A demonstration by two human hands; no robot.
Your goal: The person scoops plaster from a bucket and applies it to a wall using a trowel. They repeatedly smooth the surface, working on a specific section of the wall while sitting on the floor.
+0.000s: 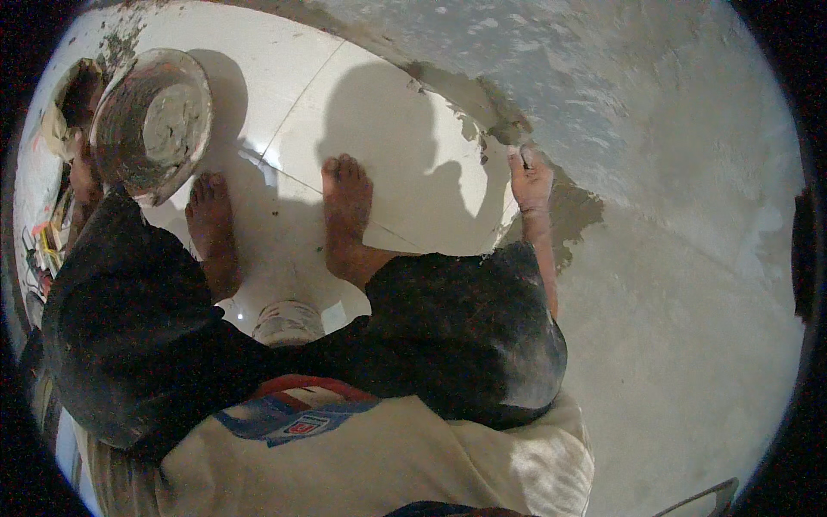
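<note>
My left hand (83,172) is at the outer left side of a round bowl (108,142) caked with grey wet mortar (175,127). The bowl and my trousered knee hide part of that hand, so its grip does not show. My right hand (531,183) reaches past my other knee to the foot of the grey plastered wall (672,164). Its thumb and fingers are closed together beside a dark damp mortar patch (510,129). What they hold, if anything, I cannot make out.
My bare feet (348,194) stand on pale floor tiles (284,77). Behind the bowl lies a torn, open bag (59,121), with assorted clutter (43,250) along the left edge. A round, mortar-stained object (289,320) is beneath me. Mortar crumbs follow the wall's foot.
</note>
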